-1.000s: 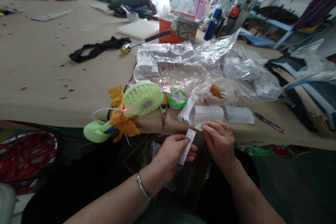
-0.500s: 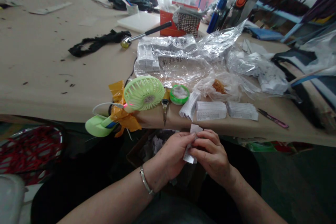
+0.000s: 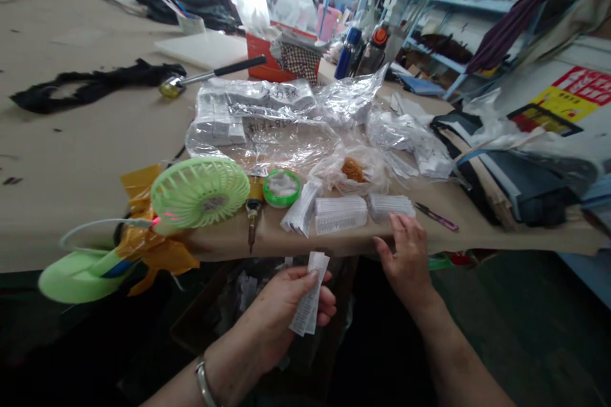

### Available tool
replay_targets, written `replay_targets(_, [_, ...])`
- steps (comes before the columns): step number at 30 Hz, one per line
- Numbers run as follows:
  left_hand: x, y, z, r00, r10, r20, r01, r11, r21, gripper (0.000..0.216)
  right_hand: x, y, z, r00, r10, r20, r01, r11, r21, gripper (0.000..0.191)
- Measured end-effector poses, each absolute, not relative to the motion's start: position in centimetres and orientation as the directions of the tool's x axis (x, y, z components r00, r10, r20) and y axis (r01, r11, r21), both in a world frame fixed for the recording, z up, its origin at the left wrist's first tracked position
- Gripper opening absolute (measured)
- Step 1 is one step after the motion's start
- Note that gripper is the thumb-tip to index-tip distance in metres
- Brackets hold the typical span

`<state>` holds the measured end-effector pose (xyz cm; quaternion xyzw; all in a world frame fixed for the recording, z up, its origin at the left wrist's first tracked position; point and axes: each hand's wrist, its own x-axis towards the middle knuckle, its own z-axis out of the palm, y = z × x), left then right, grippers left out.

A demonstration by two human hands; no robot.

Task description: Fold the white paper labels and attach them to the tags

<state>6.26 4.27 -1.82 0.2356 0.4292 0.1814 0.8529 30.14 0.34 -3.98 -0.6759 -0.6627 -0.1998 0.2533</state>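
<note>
Between the thumb and fingers of my left hand [image 3: 274, 305], a couple of printed white paper labels [image 3: 308, 305] are pinched, held below the table edge. My right hand [image 3: 408, 261] lies at the table edge with its thumb apart. Its fingertips reach the front of the right-hand stack of labels [image 3: 384, 205]; whether they grip one I cannot tell. Left of that sits another label stack [image 3: 341, 215], and beside it a slanted bundle of folded labels [image 3: 301, 208]. Small pink-handled snips [image 3: 436, 216] lie right of the stacks.
A green fan [image 3: 203, 194] taped at the table edge stands left, near a soldering-iron-like tool [image 3: 252, 222] and a green round tub [image 3: 281, 187]. Behind lie clear plastic bags [image 3: 286, 133] and a bag of brown rubber bands [image 3: 353, 170]. Below the edge is a box of paper scraps [image 3: 238, 299].
My hands have parted. The right has let go of the labels and moved to the right-hand stack; the left keeps the labels, slightly lower. The view has swung to the right.
</note>
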Motion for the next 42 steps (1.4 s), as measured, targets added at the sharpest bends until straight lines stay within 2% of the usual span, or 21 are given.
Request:
replay_targets(2, [6.4,4.0,-2.0,0.570,0.508,-0.645,-0.106,0.824,0.556,0.022,31.2,0.3,-4.3,0.033,0.827,0.561,0.999,-0.040,-0.001,0.046])
replay_targets(5, [6.6,3.8,-2.2,0.577,0.506,-0.640,-0.106,0.824,0.556,0.022,31.7,-0.1,-4.7,0.015,0.834,0.552,1.000,-0.014,-0.007,0.033])
replay_targets(9, [6.5,3.9,-2.2,0.563,0.505,-0.654,-0.097,0.826,0.555,0.021,32.2,-0.4,-4.6,0.040,0.787,0.616,0.987,0.065,-0.148,0.015])
replay_targets(12, [6.3,4.1,-1.8,0.554,0.491,-0.673,-0.090,0.839,0.537,0.019,32.5,-0.5,-4.2,0.101,0.755,0.648,0.953,0.114,-0.281,0.008])
replay_targets(16, [6.3,4.1,-1.2,0.562,0.471,-0.679,-0.102,0.855,0.509,0.016,29.8,-1.0,-3.4,0.201,0.689,0.696,0.857,0.221,-0.466,0.012])
replay_targets(18, [6.4,4.1,-1.0,0.570,0.465,-0.678,-0.123,0.863,0.490,0.016,27.0,-1.3,-3.0,0.132,0.703,0.698,0.787,0.354,-0.506,0.020])
replay_targets(21, [6.3,3.9,-1.0,0.620,0.492,-0.611,-0.234,0.860,0.454,0.012,22.6,-1.6,-3.0,-0.177,0.727,0.663,0.682,0.577,-0.450,0.023])
replay_targets(24, [5.9,3.7,-1.4,0.582,0.575,-0.575,-0.378,0.817,0.435,0.010,19.9,-1.6,-3.7,-0.332,0.702,0.629,0.671,0.645,-0.366,0.020])
replay_targets(31, [5.0,3.4,-2.1,0.526,0.606,-0.597,-0.436,0.794,0.423,0.012,19.0,-1.4,-4.0,-0.407,0.695,0.593,0.663,0.671,-0.332,0.017])
replay_targets(39, [5.1,3.3,-2.2,0.566,0.610,-0.555,-0.464,0.792,0.397,0.023,18.4,-1.4,-3.0,-0.409,0.701,0.585,0.692,0.656,-0.303,0.015])
replay_targets(42, [5.0,3.2,-2.3,0.564,0.613,-0.553,-0.453,0.790,0.413,0.020,18.4,-1.5,-3.1,-0.417,0.704,0.575,0.685,0.659,-0.310,0.018])
